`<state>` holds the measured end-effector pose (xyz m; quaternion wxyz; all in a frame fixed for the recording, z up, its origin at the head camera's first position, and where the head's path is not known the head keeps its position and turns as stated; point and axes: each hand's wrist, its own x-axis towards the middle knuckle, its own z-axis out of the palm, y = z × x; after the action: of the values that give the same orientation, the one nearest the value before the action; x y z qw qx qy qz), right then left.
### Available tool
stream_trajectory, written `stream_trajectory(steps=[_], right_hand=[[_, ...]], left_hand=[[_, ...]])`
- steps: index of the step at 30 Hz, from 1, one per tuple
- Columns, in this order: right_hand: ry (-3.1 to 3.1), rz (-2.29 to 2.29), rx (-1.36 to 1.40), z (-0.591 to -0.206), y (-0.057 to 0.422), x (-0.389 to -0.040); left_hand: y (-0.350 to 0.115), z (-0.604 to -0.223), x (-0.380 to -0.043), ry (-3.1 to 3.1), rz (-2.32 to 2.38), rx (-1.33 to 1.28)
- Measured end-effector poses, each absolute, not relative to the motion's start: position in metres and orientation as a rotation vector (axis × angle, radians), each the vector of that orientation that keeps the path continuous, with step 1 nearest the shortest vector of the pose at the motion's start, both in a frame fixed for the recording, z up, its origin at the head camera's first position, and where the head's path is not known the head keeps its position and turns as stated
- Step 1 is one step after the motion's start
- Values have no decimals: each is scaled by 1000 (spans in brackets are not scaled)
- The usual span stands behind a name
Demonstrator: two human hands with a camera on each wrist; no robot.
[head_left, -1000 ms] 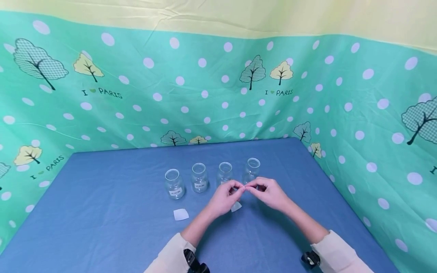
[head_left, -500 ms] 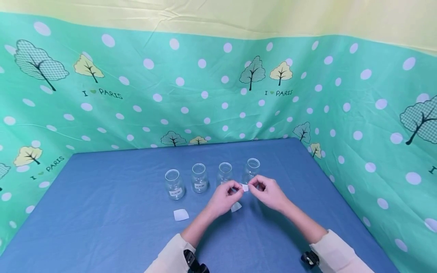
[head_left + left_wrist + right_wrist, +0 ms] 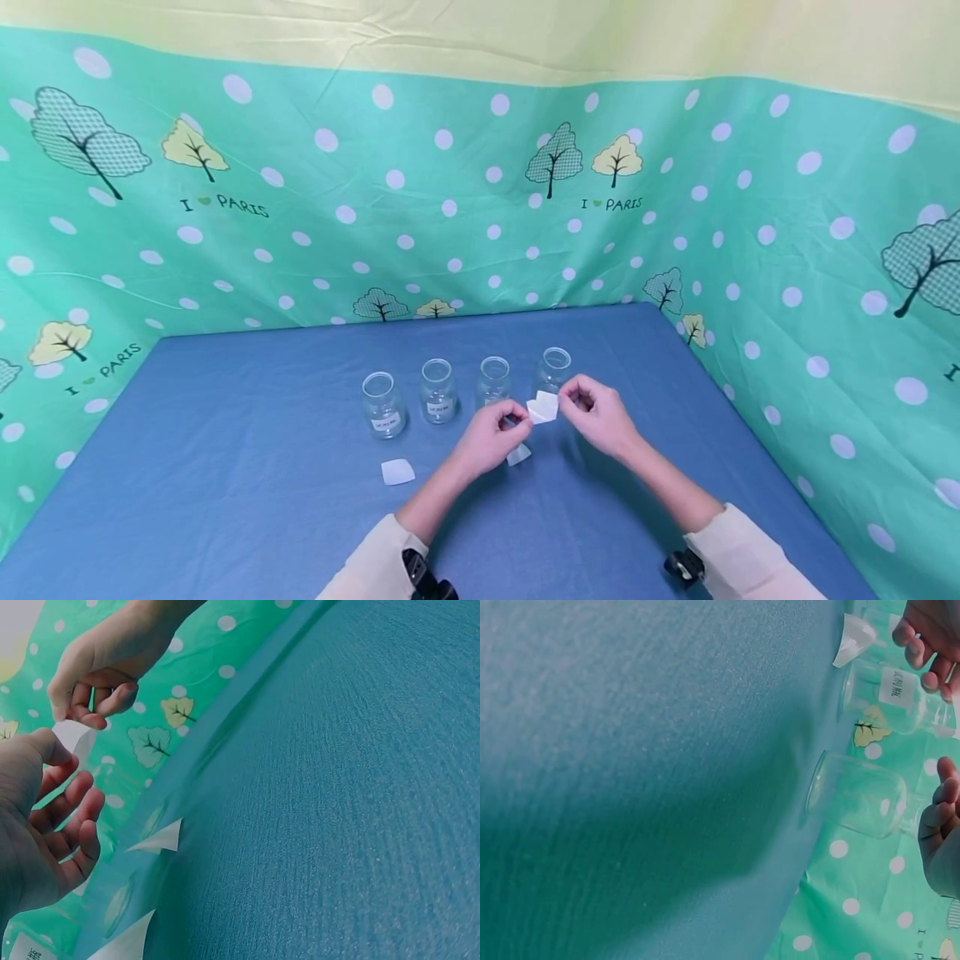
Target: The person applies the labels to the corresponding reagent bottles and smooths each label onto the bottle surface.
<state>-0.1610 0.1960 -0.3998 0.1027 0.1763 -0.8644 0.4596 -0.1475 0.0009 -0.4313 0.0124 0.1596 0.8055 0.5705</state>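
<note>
My left hand (image 3: 487, 435) pinches a small white sticker (image 3: 543, 407) between thumb and forefinger, its other fingers loosely curled. On the opposite edge, my right hand (image 3: 597, 414) pinches the same sticker, as the left wrist view shows. The sticker looks folded or split into two layers, held above the table in front of the rightmost glass jar (image 3: 553, 371). No label is visible on that jar in the right wrist view. Left of it stand three more glass jars, the left jar (image 3: 381, 400), the second jar (image 3: 438, 387) and the third jar (image 3: 897, 688), each with a printed white label.
A white paper piece (image 3: 397, 472) lies before the left jar. Another curled paper piece (image 3: 518, 454) lies under my hands. Blue cloth (image 3: 247, 467) covers the table. A green dotted curtain (image 3: 300, 208) rises behind and along the sides.
My right hand has moved right and slightly up, away from the left. The sticker between the fingertips, hidden at first, now shows as a wider, folded white piece. My left hand stays nearly still.
</note>
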Motion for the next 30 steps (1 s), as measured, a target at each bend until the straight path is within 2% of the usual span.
stream_trajectory(steps=[17,30], right_hand=[[-2413,1426,211,-399,206,-170],[-2414,1414,168,-400,208,-169]], left_hand=[[9,-431,-146,2423,1832,369],[48,-442,-142,2384,1678,316]])
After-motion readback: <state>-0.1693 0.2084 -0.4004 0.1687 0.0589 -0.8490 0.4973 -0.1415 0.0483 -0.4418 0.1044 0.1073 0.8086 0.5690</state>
